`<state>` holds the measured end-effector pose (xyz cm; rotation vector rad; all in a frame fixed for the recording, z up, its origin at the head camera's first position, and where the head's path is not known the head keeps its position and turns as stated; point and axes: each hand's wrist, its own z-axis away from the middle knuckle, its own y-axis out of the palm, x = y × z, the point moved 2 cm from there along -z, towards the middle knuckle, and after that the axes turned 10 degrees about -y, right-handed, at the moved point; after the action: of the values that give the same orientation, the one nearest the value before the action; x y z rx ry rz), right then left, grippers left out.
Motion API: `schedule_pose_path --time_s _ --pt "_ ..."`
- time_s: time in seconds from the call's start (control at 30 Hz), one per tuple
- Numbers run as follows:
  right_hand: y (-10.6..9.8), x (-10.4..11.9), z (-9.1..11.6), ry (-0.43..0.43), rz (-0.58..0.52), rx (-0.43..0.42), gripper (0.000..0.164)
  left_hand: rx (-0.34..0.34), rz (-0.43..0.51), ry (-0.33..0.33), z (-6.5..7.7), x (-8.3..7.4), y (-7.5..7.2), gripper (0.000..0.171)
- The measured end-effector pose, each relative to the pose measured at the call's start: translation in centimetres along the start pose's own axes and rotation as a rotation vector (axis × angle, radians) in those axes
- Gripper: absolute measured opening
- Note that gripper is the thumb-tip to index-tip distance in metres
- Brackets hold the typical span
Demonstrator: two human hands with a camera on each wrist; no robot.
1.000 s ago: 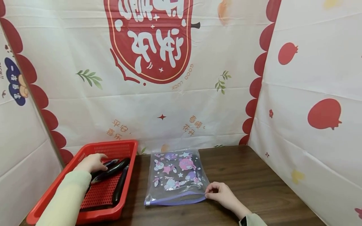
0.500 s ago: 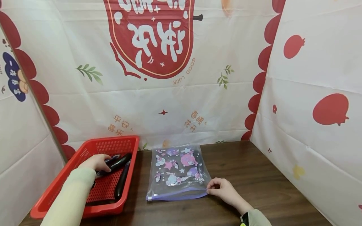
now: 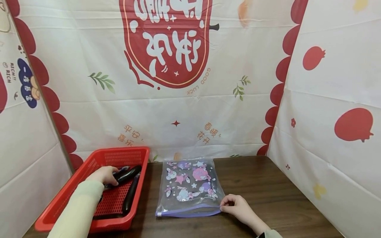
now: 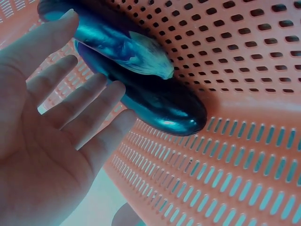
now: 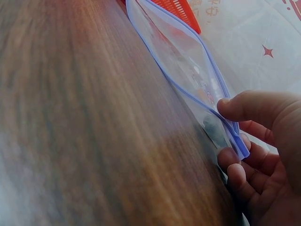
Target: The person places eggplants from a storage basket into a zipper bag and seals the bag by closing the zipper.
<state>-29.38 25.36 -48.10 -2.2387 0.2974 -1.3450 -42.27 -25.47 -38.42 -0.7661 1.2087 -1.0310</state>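
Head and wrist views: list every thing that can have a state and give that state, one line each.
Zip bag: lying on the table, mouth parted
White slider: at the left end of the mouth in the head view
Red basket: upright, open-topped
Eggplants: lying inside the basket
Left grip: fingers extended at the eggplants, contact unclear
Right grip: pinching the zip bag's corner

A creased white fabric backdrop (image 3: 154, 112) bearing a large red emblem (image 3: 168, 24) and red scalloped borders (image 3: 283, 70) rises behind the dark brown wood-grain tabletop (image 3: 250, 181); a white right-hand panel (image 3: 322, 155) shows red fruit-shaped prints (image 3: 354, 124).
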Motion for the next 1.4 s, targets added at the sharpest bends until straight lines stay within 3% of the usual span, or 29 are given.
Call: schedule_pose_path --time_s 0.33,0.87,1.4 --pt "-0.1 -0.3 0.1 -0.003 0.012 -0.008 0.008 -0.025 -0.052 0.042 -0.6 0.2 0.4 0.055" --pt "-0.2 0.2 -0.1 -0.009 -0.020 -0.016 0.009 -0.006 -0.062 0.020 -1.0 0.6 1.3 0.051" --pt "-0.1 -0.4 0.2 -0.002 0.002 -0.008 0.009 -0.031 -0.088 0.028 -0.3 -0.3 1.3 0.046"
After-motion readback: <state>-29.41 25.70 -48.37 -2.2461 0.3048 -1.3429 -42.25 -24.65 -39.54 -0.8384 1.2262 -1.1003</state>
